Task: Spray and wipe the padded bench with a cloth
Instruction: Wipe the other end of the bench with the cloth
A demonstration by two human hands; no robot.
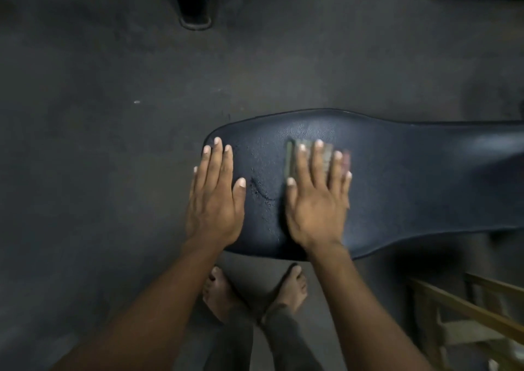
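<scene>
The padded bench (397, 183) is a dark, textured vinyl pad with a rounded end. It occupies the centre and right of the head view and runs out of frame at the right edge. Its surface shows a thin line of moisture or residue (262, 192) between the two hands.

The cloth (292, 158) lies flat on the pad near the rounded end. It is blurred; only its far edge and sides show, in greenish and reddish tones. The right hand (317, 197) rests palm-down on top of the cloth, fingers spread and extended, pressing the cloth against the pad. The hand does not pinch or bunch the cloth.

The left hand (217, 197) lies palm-down on the rounded end of the pad, fingers straight and close together, thumb held apart. It holds nothing. Part of the hand extends past the pad's left edge.

Below the pad, two bare feet (255, 294) stand on the dark floor (99, 115), just beside the pad's near edge. A wooden frame (467, 316) sits at lower right. A black post with a rounded foot (195, 7) stands on the floor at the top of the view, well apart from the pad.
</scene>
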